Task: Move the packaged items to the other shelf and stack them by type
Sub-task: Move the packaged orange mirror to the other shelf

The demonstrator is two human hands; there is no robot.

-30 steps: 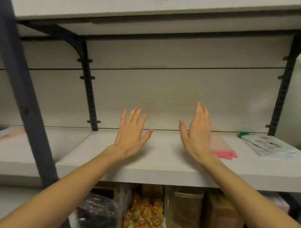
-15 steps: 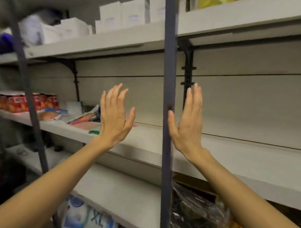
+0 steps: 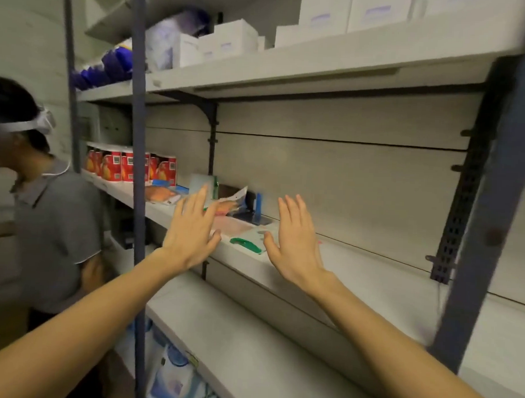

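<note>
1. At the far left stands a second person (image 3: 50,221) in a grey polo shirt, with a white strap around the head, facing away from the shelving.
2. On the middle shelf (image 3: 371,280), at its left end, a row of red cartons (image 3: 128,166) stands upright against the back panel.
3. Just right of the cartons lies a loose heap of packaged items (image 3: 225,206): orange, blue and clear flat packs, too blurred to tell apart by type.
4. The left hand (image 3: 191,235) is raised in front of that heap, fingers straight and spread, holding nothing.
5. Between the two hands, a flat pack with a green header (image 3: 248,243) lies near the shelf's front edge.
6. The right hand (image 3: 292,244) is likewise spread and empty, palm toward the shelf.
7. White boxes (image 3: 231,40) line the top shelf.
</note>
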